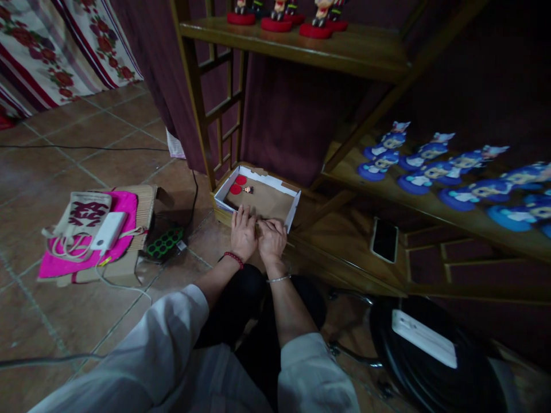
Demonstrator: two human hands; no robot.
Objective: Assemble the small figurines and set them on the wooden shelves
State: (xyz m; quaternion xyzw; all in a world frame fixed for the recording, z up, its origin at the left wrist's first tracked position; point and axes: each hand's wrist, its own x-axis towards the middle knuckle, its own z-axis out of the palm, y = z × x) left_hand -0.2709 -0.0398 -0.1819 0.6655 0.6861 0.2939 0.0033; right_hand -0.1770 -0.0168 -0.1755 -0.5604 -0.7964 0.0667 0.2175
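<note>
My left hand (244,234) lies over the near rim of a shallow white-walled cardboard box (293,215), with its fingers stretched out. Close beside it, my right hand (272,238) has its fingers bent in toward the left hand, and whatever they hold is hidden. Inside the box, at the far left, are red round discs (235,189). Next to them lies a small figurine (248,189), apart from both hands. The rest of the brown box floor (267,201) shows bare cardboard.
Figurines on red bases (276,24) stand on the upper shelf; several blue figurines (422,175) line the right shelf. A phone (385,240) lies on the lower wood. A black stool (434,378) bears a white device (424,338). At left are a pink cloth (129,206) and cables.
</note>
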